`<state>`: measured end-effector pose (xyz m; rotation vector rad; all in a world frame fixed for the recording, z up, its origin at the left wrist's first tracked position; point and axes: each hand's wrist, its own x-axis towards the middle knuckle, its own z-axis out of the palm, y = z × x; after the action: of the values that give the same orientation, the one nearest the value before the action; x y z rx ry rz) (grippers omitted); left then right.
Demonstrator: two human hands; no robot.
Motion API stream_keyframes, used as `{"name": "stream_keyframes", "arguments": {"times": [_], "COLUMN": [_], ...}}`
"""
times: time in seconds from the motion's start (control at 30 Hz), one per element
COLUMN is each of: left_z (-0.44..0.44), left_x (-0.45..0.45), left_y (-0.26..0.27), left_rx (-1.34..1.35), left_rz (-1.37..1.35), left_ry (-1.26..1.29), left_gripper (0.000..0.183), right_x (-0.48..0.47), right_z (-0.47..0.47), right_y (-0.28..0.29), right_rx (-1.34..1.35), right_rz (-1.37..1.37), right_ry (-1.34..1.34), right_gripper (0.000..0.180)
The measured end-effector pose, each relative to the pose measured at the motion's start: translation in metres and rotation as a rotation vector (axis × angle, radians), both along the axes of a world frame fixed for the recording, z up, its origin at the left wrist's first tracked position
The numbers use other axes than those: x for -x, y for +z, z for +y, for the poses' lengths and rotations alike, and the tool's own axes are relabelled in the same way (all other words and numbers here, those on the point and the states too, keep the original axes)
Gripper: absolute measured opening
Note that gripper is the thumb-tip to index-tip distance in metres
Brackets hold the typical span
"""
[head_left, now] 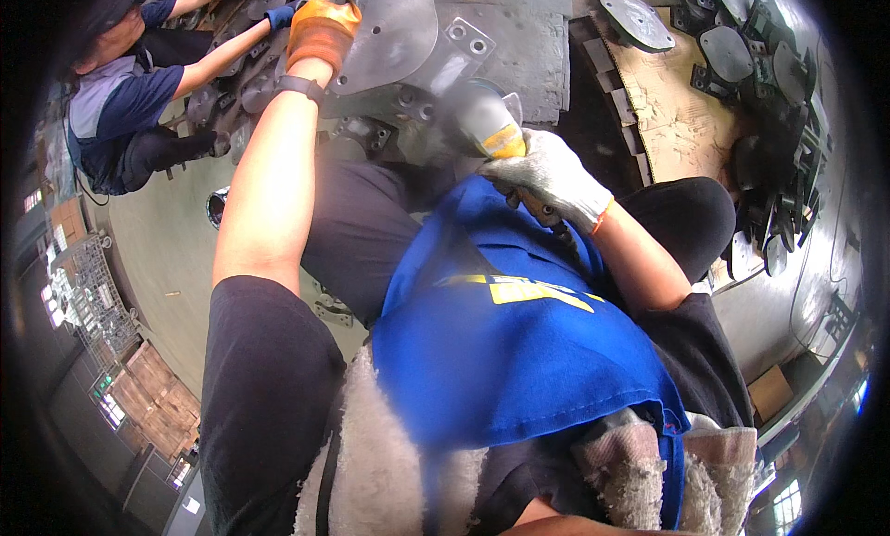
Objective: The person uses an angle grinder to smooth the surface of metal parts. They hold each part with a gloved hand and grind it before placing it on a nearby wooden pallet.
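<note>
My left hand (323, 32), in an orange-coated work glove, is closed around a dark raised part at the edge of a rounded metal plate (389, 39) with several holes. In my right hand (556, 174), which wears a pale knitted glove, is an angle grinder (502, 138) with a yellow band near its head. The grinder's head is blurred and stands near a flat metal bracket (462, 49) with two bushed holes. Whether its disc touches metal I cannot tell. The grinder's rear body lies against my blue apron (500, 369).
Several finished-looking metal plates (726, 52) with brackets lie at the right, partly on a cardboard sheet (685, 112). A co-worker (125, 112) crouches at the left, reaching over more metal parts. A wire-mesh cage (97, 299) and wooden boards (156, 397) stand farther back on the left.
</note>
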<state>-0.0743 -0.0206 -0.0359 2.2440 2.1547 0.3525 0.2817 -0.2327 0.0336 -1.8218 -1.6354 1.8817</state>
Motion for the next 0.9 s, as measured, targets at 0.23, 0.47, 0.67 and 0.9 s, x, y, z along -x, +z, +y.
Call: {"name": "stream_keyframes", "arguments": {"times": [0.23,0.47,0.67,0.9], "left_z": [0.000,-0.021,-0.019,0.025], "left_x": [0.001,-0.031,-0.030,0.050], "left_y": [-0.002,0.029,0.025,-0.054], "left_rx": [-0.008,0.036,0.024,0.172], "left_rz": [-0.065,-0.049,0.014,-0.136], "left_ry": [-0.020,0.062,0.053,0.377], "left_gripper": [0.033,0.046,0.045,0.046], "right_x": [0.004,0.000,-0.002,-0.016], "right_z": [-0.002,0.000,0.009,0.018], "right_y": [0.002,-0.007,0.005,0.018], "right_rx": [-0.047,-0.061,-0.007,0.036], "right_rz": [0.017,0.010,0.076,0.355], "right_ry": [0.062,0.040,-0.041,-0.315], "right_gripper": [0.052,0.051,0.048,0.020]}}
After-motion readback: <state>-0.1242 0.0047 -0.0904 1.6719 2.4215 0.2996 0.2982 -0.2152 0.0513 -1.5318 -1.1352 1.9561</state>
